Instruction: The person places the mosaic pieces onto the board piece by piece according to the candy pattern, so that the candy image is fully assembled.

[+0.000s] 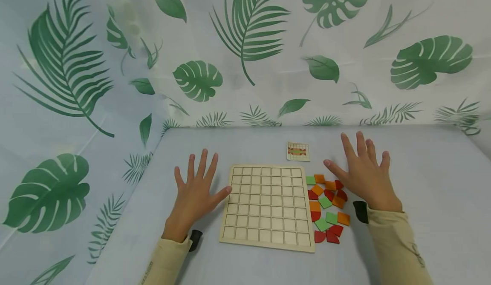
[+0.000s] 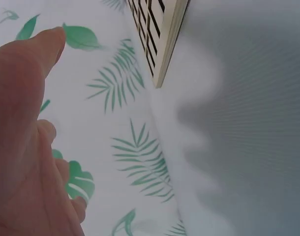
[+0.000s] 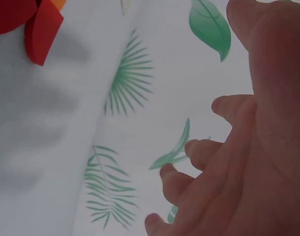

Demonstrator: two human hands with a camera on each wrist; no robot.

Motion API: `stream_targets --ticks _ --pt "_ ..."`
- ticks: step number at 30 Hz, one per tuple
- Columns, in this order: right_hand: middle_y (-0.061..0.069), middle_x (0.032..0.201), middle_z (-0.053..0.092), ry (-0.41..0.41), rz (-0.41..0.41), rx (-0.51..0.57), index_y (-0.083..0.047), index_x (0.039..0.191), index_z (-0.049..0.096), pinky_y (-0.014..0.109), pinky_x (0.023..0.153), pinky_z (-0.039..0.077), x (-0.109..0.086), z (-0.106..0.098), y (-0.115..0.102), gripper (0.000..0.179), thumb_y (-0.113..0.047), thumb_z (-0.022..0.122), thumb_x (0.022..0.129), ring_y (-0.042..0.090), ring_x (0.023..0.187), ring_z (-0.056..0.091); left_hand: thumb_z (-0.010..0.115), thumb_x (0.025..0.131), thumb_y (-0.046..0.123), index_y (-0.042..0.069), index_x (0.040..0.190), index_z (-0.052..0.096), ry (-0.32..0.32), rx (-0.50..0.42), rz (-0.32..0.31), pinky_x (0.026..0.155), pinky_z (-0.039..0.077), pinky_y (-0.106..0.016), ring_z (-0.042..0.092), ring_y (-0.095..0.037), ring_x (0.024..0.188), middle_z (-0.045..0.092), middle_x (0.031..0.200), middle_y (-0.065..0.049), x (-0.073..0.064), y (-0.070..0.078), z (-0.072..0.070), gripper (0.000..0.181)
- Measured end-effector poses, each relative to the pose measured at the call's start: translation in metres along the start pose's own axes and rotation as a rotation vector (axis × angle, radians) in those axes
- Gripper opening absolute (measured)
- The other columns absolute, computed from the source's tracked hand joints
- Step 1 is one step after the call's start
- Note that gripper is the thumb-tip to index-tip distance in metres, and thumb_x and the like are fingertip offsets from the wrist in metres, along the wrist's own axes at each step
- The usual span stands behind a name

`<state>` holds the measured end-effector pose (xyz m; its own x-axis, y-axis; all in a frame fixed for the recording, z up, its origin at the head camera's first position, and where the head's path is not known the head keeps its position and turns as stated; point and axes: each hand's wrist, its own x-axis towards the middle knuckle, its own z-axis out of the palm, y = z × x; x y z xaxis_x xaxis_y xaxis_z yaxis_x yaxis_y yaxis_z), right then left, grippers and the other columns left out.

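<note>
A square wooden grid board (image 1: 268, 205) lies between the two hands in the head view. My left hand (image 1: 197, 195) is spread with fingers straight beside its left edge, the thumb tip close to the rim; whether they touch I cannot tell. My right hand (image 1: 366, 176) hovers with fingers spread just right of a loose group of small flat pieces. Among these are green squares (image 1: 331, 218), orange squares (image 1: 343, 219) and red rounded pieces (image 1: 320, 236). Behind the board lies a small card (image 1: 298, 151) with a grid and a red, orange and green pattern. Neither hand holds anything.
The white table (image 1: 441, 182) meets a leaf-printed curtain (image 1: 268, 93) at the back and another leaf-printed sheet on the left. A black wrist strap part (image 1: 360, 211) sits under the right wrist, and a similar one (image 1: 195, 240) by the left.
</note>
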<state>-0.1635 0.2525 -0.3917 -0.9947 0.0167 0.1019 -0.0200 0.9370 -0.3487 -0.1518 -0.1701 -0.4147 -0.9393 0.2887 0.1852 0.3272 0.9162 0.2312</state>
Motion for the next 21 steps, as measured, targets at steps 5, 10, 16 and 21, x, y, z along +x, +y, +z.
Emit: stream_targets --ticks 5,10,16,21 --pt "0.040 0.170 0.004 -0.078 -0.013 0.038 -0.002 0.171 0.012 0.082 0.116 0.000 0.000 -0.003 -0.001 0.096 -0.055 0.059 0.106 0.063 0.153 0.008 0.064 0.098 0.067 0.013 0.174 0.009 -0.081 -0.097 -0.001 0.117 -0.006 -0.079 -0.006 -0.042 0.163 -0.003 0.180 -0.010 -0.018 0.002 0.002 0.108" --pt "0.040 0.169 0.008 -0.140 -0.027 0.044 -0.002 0.171 0.012 0.083 0.115 0.007 0.002 -0.004 -0.004 0.094 -0.052 0.059 0.107 0.065 0.150 0.015 0.068 0.095 0.067 0.008 0.173 0.003 -0.148 -0.217 0.007 0.118 -0.005 -0.078 -0.002 -0.043 0.163 -0.003 0.180 -0.012 -0.031 0.003 0.012 0.117" --pt "0.039 0.166 0.024 -0.233 -0.066 0.130 0.001 0.169 0.021 0.078 0.116 0.023 0.005 -0.006 -0.004 0.085 -0.043 0.062 0.109 0.062 0.149 0.027 0.074 0.090 0.069 0.006 0.172 -0.003 -0.295 -0.327 0.009 0.120 -0.009 -0.073 -0.007 -0.038 0.163 -0.009 0.179 -0.011 -0.039 0.006 0.018 0.128" --pt "0.040 0.155 0.043 -0.294 -0.034 0.166 0.004 0.164 0.034 0.072 0.111 0.038 0.004 -0.008 0.002 0.073 -0.033 0.064 0.108 0.057 0.140 0.044 0.079 0.083 0.073 0.008 0.172 -0.004 -0.445 -0.327 0.005 0.121 -0.008 -0.072 -0.007 -0.035 0.164 -0.008 0.179 -0.007 -0.039 0.008 0.019 0.138"
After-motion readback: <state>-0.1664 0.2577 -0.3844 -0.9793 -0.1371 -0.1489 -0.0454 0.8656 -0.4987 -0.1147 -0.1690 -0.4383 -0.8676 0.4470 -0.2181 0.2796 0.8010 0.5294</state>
